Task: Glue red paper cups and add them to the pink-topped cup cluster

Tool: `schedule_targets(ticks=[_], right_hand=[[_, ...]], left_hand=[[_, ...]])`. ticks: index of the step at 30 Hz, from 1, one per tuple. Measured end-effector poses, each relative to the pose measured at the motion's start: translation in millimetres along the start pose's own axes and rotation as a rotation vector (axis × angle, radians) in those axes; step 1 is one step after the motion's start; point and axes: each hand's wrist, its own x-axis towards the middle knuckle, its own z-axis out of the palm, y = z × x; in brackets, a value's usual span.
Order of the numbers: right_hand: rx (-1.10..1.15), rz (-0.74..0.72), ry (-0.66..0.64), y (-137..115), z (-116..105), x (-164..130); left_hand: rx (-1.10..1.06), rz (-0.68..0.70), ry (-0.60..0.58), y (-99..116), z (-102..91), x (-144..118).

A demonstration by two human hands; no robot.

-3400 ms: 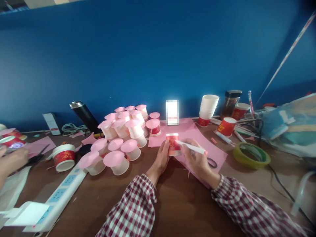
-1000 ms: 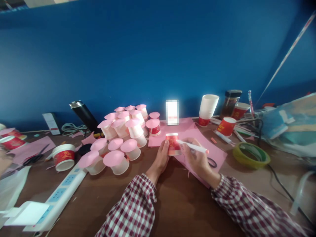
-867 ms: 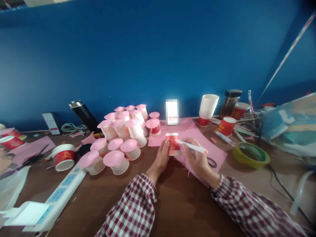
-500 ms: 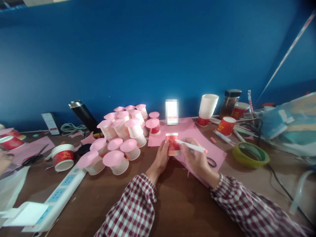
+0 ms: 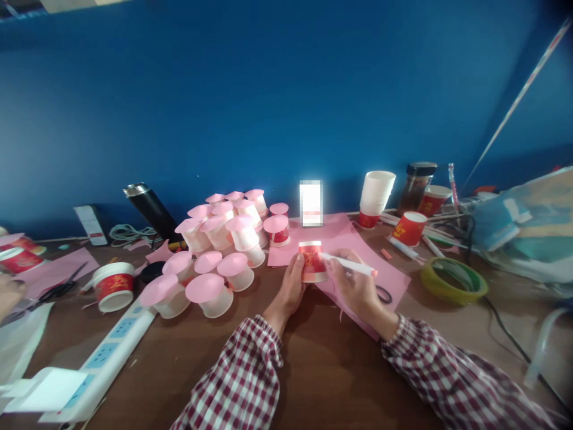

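Observation:
In the middle of the head view my left hand [image 5: 290, 285] grips a red and white paper cup [image 5: 312, 261] from its left side. My right hand [image 5: 356, 288] is closed round a white marker pen [image 5: 353, 265] with an orange-pink end. The pen's tip meets the cup's right side, or is very near it. Beneath both hands lies a pink paper sheet [image 5: 329, 236]; scissors are partly hidden, with one dark handle loop [image 5: 384, 293] showing by my right wrist. To the left stand several paper cups topped with pink paper cones [image 5: 210, 288].
A power strip [image 5: 117, 343] and a red cup [image 5: 114, 286] are at left, with a black flask [image 5: 150, 206] behind. At right are stacked cups [image 5: 376, 194], yellow tape [image 5: 454, 280] and a jar [image 5: 418, 185]. Another person's hand [image 5: 9, 295] shows at the left edge.
The cup in my left hand has turned slightly, so more of its gold print shows. The pen has barely shifted right.

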Motion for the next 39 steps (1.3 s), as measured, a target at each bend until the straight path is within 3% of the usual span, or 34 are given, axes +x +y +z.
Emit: schedule_targets(ticks=[18,24,39], right_hand=[[-0.055,0.018,-0.018,-8.5,-1.9,1.3],[-0.025,0.023,-0.002,-8.6,-1.3,-0.1],[-0.051,-0.040,-0.010,-8.6,1.3,-1.5]], left_hand=[[-0.052,-0.011,-0.019,0.5,-0.1,-1.1],[-0.075,-0.028,0.037,1.8,2.2,-0.9],[-0.016,0.013,0.004,3.2,4.3,-2.5]])
